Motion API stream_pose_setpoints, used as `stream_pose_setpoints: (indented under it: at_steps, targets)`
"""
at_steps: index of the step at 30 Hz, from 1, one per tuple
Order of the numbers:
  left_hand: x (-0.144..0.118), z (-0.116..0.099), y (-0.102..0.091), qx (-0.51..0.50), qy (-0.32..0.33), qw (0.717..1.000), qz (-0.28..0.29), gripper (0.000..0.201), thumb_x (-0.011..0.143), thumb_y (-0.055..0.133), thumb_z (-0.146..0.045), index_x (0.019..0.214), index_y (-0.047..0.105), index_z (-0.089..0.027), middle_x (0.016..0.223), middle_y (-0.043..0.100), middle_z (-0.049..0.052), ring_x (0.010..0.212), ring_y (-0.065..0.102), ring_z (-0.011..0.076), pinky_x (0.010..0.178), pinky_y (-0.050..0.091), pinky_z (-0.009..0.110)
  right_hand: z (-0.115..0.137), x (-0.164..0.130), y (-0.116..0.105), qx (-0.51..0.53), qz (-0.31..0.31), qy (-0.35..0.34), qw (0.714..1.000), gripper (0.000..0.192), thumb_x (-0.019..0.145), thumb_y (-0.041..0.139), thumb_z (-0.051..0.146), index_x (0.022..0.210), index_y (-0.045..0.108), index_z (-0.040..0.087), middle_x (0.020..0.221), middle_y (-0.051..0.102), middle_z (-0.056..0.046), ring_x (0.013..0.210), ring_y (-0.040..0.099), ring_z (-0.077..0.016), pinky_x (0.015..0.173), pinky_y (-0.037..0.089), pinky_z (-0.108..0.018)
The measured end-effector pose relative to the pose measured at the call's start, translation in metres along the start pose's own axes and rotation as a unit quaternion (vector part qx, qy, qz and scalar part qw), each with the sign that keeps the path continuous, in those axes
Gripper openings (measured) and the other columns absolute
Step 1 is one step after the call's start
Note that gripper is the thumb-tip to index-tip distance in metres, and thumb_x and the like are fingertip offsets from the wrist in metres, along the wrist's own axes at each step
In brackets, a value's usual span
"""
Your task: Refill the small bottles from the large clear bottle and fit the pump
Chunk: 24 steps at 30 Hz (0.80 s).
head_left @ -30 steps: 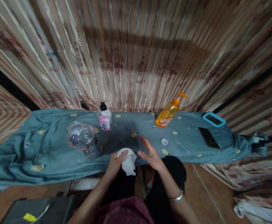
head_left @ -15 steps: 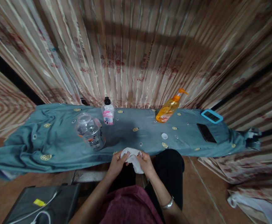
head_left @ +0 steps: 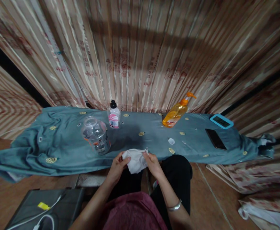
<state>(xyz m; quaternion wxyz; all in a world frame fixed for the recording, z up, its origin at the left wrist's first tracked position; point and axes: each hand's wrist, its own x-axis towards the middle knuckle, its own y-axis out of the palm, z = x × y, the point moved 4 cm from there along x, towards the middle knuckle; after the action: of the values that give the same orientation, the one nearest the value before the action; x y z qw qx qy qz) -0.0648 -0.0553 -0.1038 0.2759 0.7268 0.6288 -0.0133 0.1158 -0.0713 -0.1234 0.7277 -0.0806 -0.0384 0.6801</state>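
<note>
Between my two hands a white cloth (head_left: 135, 162) is stretched, just off the table's front edge and above my lap. My left hand (head_left: 117, 166) pinches its left side, thumb on top. On the opposite side my right hand (head_left: 153, 163) grips the upper right corner with thumb and fingers. A clear plastic jar (head_left: 97, 137) without a lid stands beyond my left hand. Behind it is a clear bottle (head_left: 114, 116) with a black cap and pink label. Whether the cloth is a wipe or a fabric rag I cannot tell.
A leaning-looking orange pump bottle (head_left: 175, 113) stands at the back right, with a small white cap (head_left: 171, 141) in front. Farther right lie a black phone (head_left: 216, 139) and a blue-framed digital clock (head_left: 221, 121). A dark box (head_left: 65, 207) with white cables sits lower left.
My hands have moved apart and the cloth, bunched before, is now spread wider between them. The view has shifted slightly; the bottles and jar stay in place.
</note>
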Motion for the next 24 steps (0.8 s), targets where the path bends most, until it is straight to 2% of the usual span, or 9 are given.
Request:
stream_pose_setpoints:
  at_steps: [4,7,10,12,16,20,24]
  targets:
    - [0.013,-0.002,0.001,0.016,0.014,1.0,-0.012,0.064,0.054,0.088,-0.054,0.101,0.065,-0.017,0.086,0.071,0.003,0.073,0.066,0.0176,0.064,0.055,0.028,0.002,0.019,-0.003,-0.031,-0.032,0.003,0.999,0.054,0.096,0.046,0.067,0.075,0.057,0.018,0.063,0.049,0.006,0.055,0.049,-0.0096,0.056,0.044,-0.026]
    - [0.025,-0.003,-0.001,0.012,0.062,0.998,-0.031,0.075,0.06,0.084,-0.057,0.12,0.06,-0.019,0.114,0.072,0.012,0.098,0.07,0.0245,0.079,0.058,0.033,0.005,0.041,-0.008,-0.083,-0.068,0.003,0.994,0.049,0.098,0.049,0.062,0.082,0.06,0.017,0.069,0.055,0.004,0.062,0.055,-0.0117,0.063,0.05,-0.029]
    - [0.026,-0.002,-0.012,0.053,0.128,0.989,-0.053,0.088,0.06,0.085,-0.053,0.135,0.051,-0.022,0.143,0.059,0.018,0.131,0.059,0.0316,0.105,0.051,0.043,0.008,0.058,-0.015,-0.148,-0.088,0.003,0.985,0.036,0.098,0.056,0.05,0.11,0.064,0.018,0.091,0.066,-0.001,0.081,0.064,-0.0163,0.08,0.055,-0.038]
    - [0.019,0.001,-0.023,0.084,0.148,0.984,-0.058,0.084,0.065,0.082,-0.051,0.137,0.051,-0.022,0.15,0.053,0.018,0.14,0.052,0.0342,0.112,0.046,0.048,0.01,0.062,-0.018,-0.182,-0.082,0.006,0.98,0.039,0.096,0.062,0.043,0.126,0.059,0.019,0.102,0.068,-0.004,0.09,0.066,-0.0184,0.087,0.056,-0.042]
    - [-0.007,0.004,-0.045,0.118,0.138,0.982,-0.056,0.068,0.071,0.078,-0.048,0.13,0.057,-0.022,0.147,0.057,0.016,0.134,0.059,0.0336,0.111,0.049,0.048,0.014,0.06,-0.015,-0.227,-0.048,0.001,0.973,0.051,0.092,0.069,0.036,0.138,0.052,0.02,0.115,0.068,-0.007,0.101,0.068,-0.0221,0.094,0.056,-0.047]
    - [-0.029,-0.005,-0.061,0.153,0.129,0.977,-0.071,0.059,0.072,0.076,-0.05,0.122,0.063,-0.021,0.133,0.069,0.014,0.126,0.065,0.0314,0.109,0.052,0.045,0.026,0.065,-0.008,-0.255,-0.018,-0.03,0.966,0.047,0.095,0.065,0.033,0.139,0.052,0.02,0.125,0.066,-0.009,0.113,0.066,-0.024,0.1,0.054,-0.049]
    - [-0.039,-0.011,-0.081,0.184,0.136,0.968,-0.105,0.058,0.071,0.076,-0.054,0.118,0.066,-0.021,0.128,0.072,0.013,0.12,0.069,0.0312,0.103,0.056,0.043,0.037,0.082,-0.008,-0.308,-0.011,-0.062,0.949,0.04,0.098,0.061,0.033,0.136,0.055,0.02,0.12,0.068,-0.008,0.11,0.067,-0.0231,0.1,0.054,-0.049]
